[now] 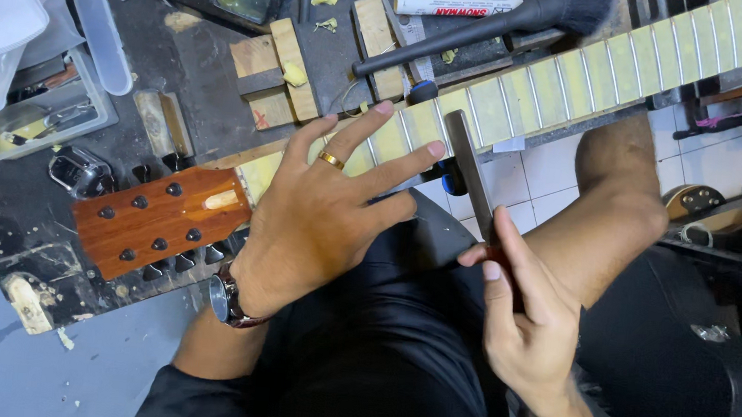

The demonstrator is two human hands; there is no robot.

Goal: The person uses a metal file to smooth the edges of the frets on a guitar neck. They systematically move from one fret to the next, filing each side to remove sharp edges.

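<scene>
Work in hand: a person is dressing the frets of a guitar neck with masked fingerboard, yellow-green tape between bright metal frets, which is lying across the dark, scuffed workbench and running out over the person's lap.
Done so far: the tape is already covering the wood between every fret in view, from the nut end up to the top right corner, so the masking is looking finished.
Left to do: nothing is showing which frets have been worked; I cannot tell how many are remaining.
Left hand: it is lying flat and spread over the neck just beside the glossy reddish-brown wooden headstock with black tuner posts, fingers stretched out and pressing down rather than closing on anything; a gold ring and a wristwatch are showing.
Right hand: it is pinching the lower end of a long flat grey metal file between thumb and fingers.
File position: its far end is resting across the taped fingerboard near the left fingertips, crossing the neck at an angle.
Nearby: a black-handled soft brush and a white marker pen are lying on the bench beyond the neck.
</scene>
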